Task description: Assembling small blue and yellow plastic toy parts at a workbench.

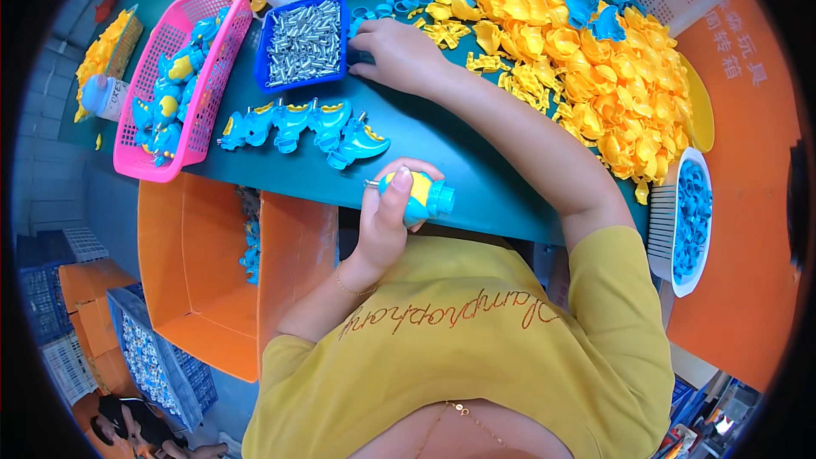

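Note:
My left hand [393,212] is closed round a blue-and-yellow plastic toy part [418,195], held near my body. A metal pin sticks out of its left end, and a blue collar forms the right end. My right hand [398,53] reaches to the far side of the table, fingers bent and somewhat apart, beside the small blue rings [396,0]. Its fingertips are partly hidden; nothing shows between them. Just left of it stands a blue tray [346,34] of metal pins [302,41]. In front of the tray lies a row of blue toy parts [327,123] with pins.
A pink basket [223,76] of blue-and-yellow parts stands left. Yellow shells [586,76] are heaped at right, with a white basket [661,221] of small blue parts beside them. Orange boxes [200,263] sit below the table's left edge. A person [140,425] is far off, lower left.

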{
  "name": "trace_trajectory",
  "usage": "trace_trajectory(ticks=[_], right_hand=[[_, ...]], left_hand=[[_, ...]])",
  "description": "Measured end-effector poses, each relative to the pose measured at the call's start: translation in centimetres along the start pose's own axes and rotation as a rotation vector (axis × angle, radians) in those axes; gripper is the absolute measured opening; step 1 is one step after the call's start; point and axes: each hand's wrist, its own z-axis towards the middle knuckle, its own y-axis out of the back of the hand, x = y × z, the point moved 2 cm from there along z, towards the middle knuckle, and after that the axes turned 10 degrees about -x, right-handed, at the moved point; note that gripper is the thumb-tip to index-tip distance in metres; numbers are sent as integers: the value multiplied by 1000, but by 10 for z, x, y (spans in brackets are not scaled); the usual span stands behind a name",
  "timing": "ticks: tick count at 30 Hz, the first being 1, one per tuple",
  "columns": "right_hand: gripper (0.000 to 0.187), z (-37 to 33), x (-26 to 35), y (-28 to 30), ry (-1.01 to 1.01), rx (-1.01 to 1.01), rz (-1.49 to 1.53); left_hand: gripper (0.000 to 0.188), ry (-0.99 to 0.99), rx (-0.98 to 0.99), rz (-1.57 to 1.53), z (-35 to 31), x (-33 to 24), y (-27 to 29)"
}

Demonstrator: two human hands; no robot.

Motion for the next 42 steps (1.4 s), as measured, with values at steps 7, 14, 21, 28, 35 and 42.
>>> trace_trajectory(ticks=[7,14,21,28,35,42], right_hand=[[34,-75,9,76,-215,-117,614],[38,-173,54,102,-178,-257,719],[38,-185,61,100,24,-369,564],[37,-193,71,94,-40,-407,664],[41,-206,58,88,-225,-327,503],[36,-227,42,94,-356,-294,443]], left_hand=[[60,178,-187,-363,7,5,8],[54,143,-152,-431,13,4,-11],[55,64,-115,-67,2,5,-7],[35,-75,-9,96,-4,-21,-1],[44,-806,-681,783,48,-128,112],[66,-900,-957,1717,69,-169,239]])
